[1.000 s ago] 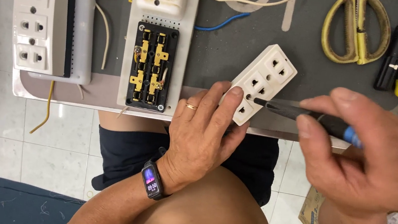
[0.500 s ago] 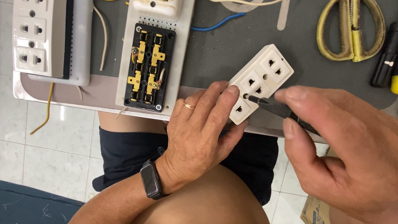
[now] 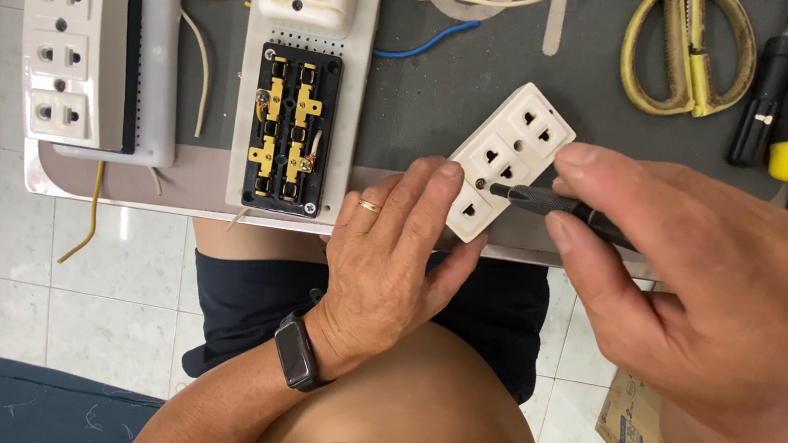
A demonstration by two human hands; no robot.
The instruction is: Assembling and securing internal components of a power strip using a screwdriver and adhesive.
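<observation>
White socket cover [image 3: 507, 160] at the surface's near edge: your left hand [image 3: 389, 261] clamped it; your right hand [image 3: 706, 290], gripping the screwdriver [image 3: 556, 205], had brought its tip onto the centre screw.

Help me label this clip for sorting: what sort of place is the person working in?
Probably an electrical repair or wiring bench in a tiled room. The left hand steadies a white socket block while the right hand drives a screwdriver into it; an opened socket and scissors lie nearby.
</observation>
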